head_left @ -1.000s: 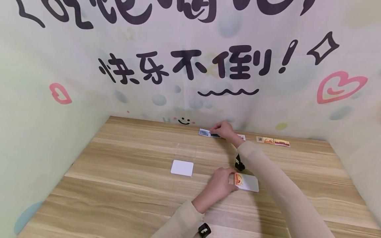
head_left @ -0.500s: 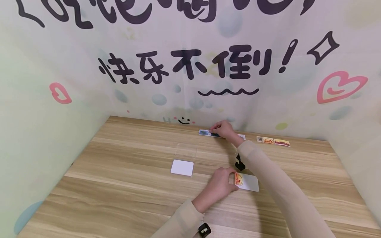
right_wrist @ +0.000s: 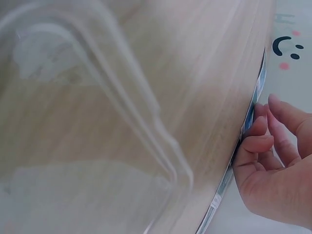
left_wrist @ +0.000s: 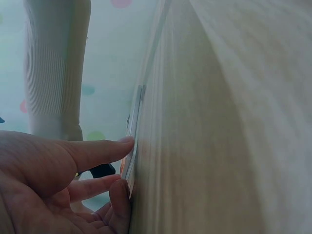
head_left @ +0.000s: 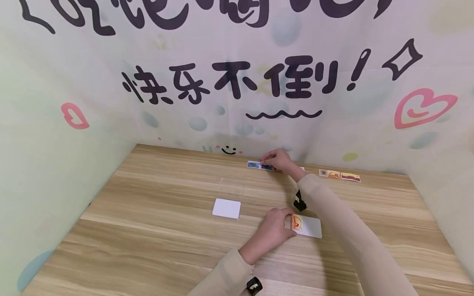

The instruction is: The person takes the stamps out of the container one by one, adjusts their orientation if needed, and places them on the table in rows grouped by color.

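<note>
In the head view my left hand (head_left: 272,228) grips the near-left end of a white card (head_left: 312,227), thumb and a finger at its opposite edges. A small orange and yellow stamp (head_left: 297,222) lies on that end. The left wrist view shows the card (left_wrist: 136,122) edge-on, close along the table, at the fingertips of the left hand (left_wrist: 53,175). At the wall my right hand (head_left: 280,161) has its bent fingers at a row of blue stamps (head_left: 253,164). It hides part of the row. Whether its fingers pinch a stamp, I cannot tell.
A blank white card (head_left: 226,208) lies left of centre, with a clear, see-through sheet (head_left: 231,187) just behind it. Several stamps (head_left: 334,175) lie in a row at the right along the wall (head_left: 229,127). The right forearm (head_left: 344,230) crosses above the wooden table (head_left: 148,230).
The right hand shifts very slightly at the row of stamps, and a little more of a dark and reddish stamp shows under it. The left hand and its card stay put.
</note>
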`<state>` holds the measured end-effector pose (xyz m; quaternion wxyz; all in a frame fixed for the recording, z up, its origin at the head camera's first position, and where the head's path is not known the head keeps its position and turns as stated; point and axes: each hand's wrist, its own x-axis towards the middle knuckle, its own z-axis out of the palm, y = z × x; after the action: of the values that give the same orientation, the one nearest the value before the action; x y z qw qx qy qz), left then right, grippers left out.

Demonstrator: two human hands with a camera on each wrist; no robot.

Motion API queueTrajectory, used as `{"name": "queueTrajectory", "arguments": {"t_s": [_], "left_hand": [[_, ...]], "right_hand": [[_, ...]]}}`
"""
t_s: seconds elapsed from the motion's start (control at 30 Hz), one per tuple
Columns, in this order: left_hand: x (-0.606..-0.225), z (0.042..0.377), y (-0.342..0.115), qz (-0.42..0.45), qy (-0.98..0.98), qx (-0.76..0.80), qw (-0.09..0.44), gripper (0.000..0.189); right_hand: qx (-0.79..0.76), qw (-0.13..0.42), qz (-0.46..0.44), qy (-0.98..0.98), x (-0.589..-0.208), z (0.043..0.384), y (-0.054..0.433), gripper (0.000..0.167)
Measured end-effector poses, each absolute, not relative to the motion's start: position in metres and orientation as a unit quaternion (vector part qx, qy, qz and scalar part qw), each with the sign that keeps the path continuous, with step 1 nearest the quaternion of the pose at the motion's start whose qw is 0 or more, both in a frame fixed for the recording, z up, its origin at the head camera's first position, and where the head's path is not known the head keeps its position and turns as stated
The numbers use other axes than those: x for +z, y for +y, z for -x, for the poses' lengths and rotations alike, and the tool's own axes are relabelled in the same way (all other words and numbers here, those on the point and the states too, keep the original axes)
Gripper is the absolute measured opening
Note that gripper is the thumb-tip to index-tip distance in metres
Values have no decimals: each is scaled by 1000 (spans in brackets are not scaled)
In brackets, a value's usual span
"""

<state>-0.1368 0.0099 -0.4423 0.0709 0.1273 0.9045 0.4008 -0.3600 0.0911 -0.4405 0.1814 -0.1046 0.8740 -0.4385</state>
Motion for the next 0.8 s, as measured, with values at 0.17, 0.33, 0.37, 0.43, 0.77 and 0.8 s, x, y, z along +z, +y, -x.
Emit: {"name": "queueTrajectory", "arguments": {"t_s": [0.17,0.33,0.37,0.43,0.77,0.8], "left_hand": [[-441,137,10,-130,904,401,67,47],[-441,137,10,-130,905,400,68,48],[-441,137,11,-130,905,399,68,48],[-441,137,11,-130,905,399,67,49],[-439,136,10,-127,904,403,63,49],[-440,136,10,-128,904,403,63,49]], "right_hand": [[-436,170,118,876,-437,357,92,25],[-435,168,132,875,-433,355,94,25],[-434,169,134,875,-432,355,95,25],[-437,172,136,872,-430,353,96,25],[-460,184,120,860,-424,352,103,28],[-461,185,120,859,-424,353,104,29]]}}
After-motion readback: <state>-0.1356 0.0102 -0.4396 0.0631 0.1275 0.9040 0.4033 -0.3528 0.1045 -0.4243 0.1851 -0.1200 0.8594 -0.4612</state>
